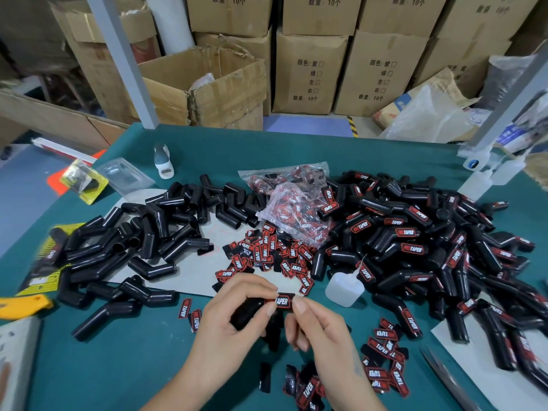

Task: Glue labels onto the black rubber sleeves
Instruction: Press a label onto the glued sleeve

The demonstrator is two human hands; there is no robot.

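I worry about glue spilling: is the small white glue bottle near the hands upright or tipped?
Upright. The glue bottle stands on its base on the table, its thin nozzle pointing up.

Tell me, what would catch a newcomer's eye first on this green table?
Probably the two hands at the bottom centre, the left hand and right hand, pressing a red-and-black label onto a black rubber sleeve. Next, the big heap of labelled sleeves on the right and the plain sleeves on the left.
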